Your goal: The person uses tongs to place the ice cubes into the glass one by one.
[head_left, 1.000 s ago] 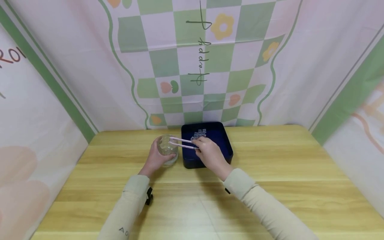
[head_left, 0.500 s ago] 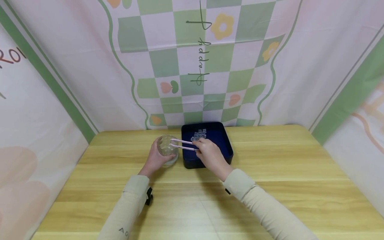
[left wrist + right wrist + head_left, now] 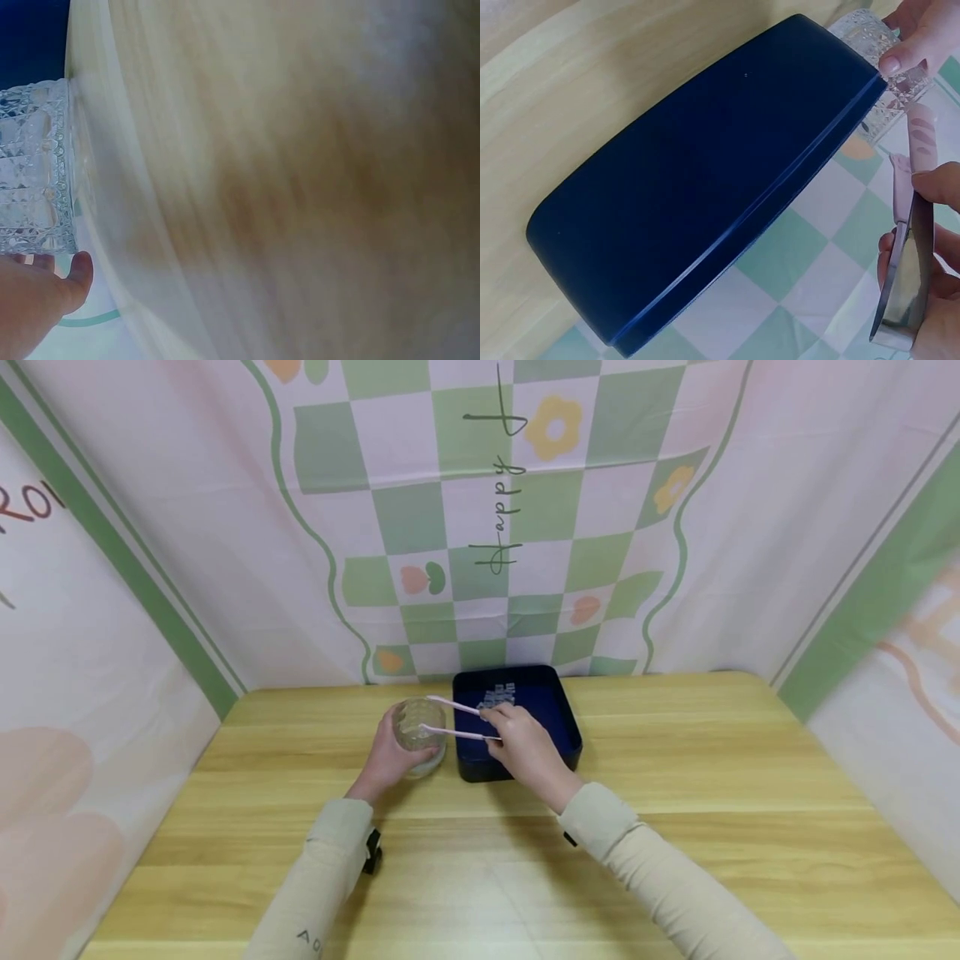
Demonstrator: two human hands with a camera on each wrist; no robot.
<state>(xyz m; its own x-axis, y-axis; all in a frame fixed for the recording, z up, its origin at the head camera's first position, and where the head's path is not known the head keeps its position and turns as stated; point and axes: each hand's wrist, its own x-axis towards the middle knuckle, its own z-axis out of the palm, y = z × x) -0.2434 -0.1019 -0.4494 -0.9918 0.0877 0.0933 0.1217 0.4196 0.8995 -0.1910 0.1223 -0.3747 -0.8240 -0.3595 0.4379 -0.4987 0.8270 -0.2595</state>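
Observation:
My left hand (image 3: 384, 760) grips a clear patterned glass (image 3: 408, 720) standing on the table just left of a dark blue tray (image 3: 551, 714). In the left wrist view the thumb and fingers rest against the cut-glass wall (image 3: 26, 169). My right hand (image 3: 531, 750) reaches over the tray and holds metal tongs (image 3: 909, 281) with pink tips. The tong arms are spread apart, their tips over the mouth of the glass, with nothing seen between them. Several small clear pieces (image 3: 497, 695) lie in the far left part of the tray.
The wooden table (image 3: 712, 793) reaches back to a printed fabric backdrop (image 3: 480, 510). The tray stands near the table's back edge, close to the glass, and its raised wall (image 3: 705, 180) fills much of the right wrist view.
The tong tips have spread wider over the glass. Both hands stay nearly where they were, the left still around the glass. The pieces in the tray look unchanged.

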